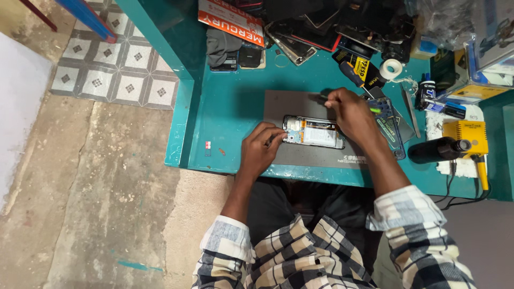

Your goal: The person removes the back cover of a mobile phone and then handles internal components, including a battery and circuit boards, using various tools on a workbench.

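Head view: opened phone [314,131] between left fingers [270,135], right fingers [334,101] pinching screwdriver [324,97].

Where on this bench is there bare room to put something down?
Bare teal bench lies left of the grey mat, below the dark pouches. The left hand and right hand crowd the opened phone. The back edge and right side are packed with tools.

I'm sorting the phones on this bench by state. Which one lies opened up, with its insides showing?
The phone on the grey mat, between the left hand and right hand. The phones piled along the back edge look closed or are loose parts.
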